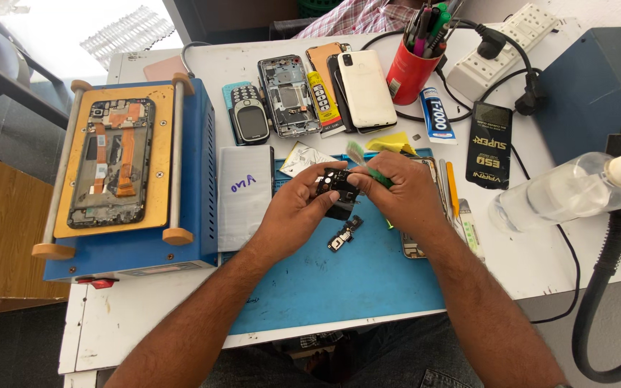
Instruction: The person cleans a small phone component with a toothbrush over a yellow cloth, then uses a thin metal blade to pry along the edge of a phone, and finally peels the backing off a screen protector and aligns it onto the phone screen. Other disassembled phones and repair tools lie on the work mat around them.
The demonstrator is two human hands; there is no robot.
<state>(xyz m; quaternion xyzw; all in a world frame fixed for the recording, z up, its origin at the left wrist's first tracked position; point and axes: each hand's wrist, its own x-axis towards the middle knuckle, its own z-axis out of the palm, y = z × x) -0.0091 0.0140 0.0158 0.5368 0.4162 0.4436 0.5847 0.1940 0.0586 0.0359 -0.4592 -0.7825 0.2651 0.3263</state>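
Over the blue mat [339,287] on the counter [138,316], you have the small black phone part [336,181] pinched up off the surface, left hand [292,215] gripping its lower edge while the fingers [364,174] of your right hand [404,194] close on its top corner beside a thin green strip [375,174]. It looks light, thin and stiff but easily cracked or bent, so I'd keep to the edges, off any flex cable. Another small loose part [344,235] lies on the mat just below.
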